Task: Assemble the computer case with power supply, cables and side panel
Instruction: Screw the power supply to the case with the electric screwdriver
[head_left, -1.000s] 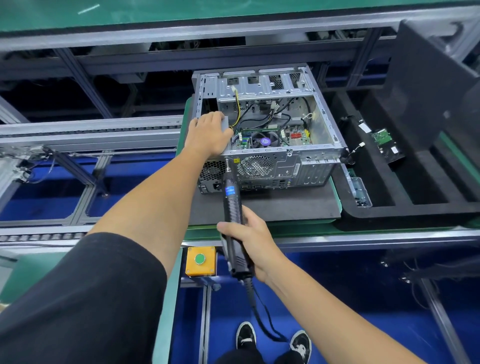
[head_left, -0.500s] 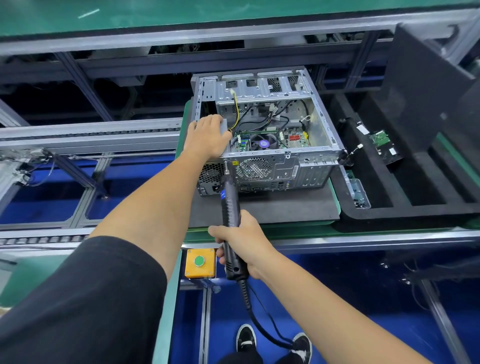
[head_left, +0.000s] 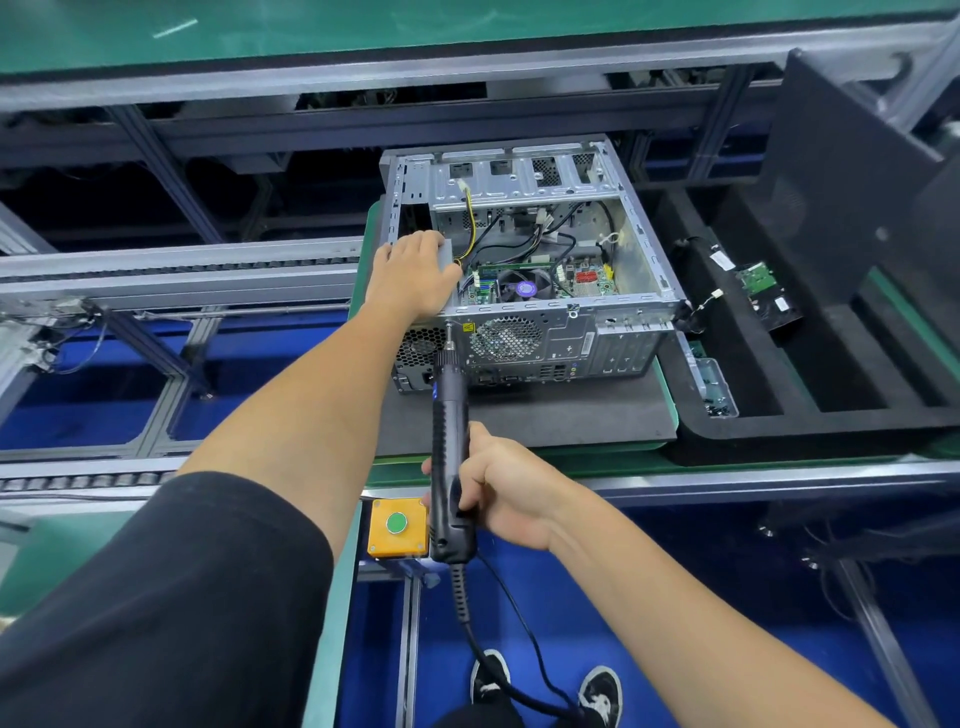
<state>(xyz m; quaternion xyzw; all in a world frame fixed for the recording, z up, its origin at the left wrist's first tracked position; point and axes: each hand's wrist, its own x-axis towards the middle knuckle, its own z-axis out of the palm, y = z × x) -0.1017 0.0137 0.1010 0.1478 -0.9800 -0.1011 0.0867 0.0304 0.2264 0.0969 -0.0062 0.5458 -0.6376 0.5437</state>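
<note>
Now my left hand (head_left: 410, 275) presses the supply (head_left: 444, 254) flat; my right hand (head_left: 498, 483) grips the driver (head_left: 451, 410), bit at the case (head_left: 545, 338) screw—next, drive straight.

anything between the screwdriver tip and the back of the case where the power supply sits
Nothing visible does. The right hand grips the electric screwdriver, whose bit points at the computer case rear panel beside the power supply. The left hand rests on the case's top edge, above the bit's path.
</note>
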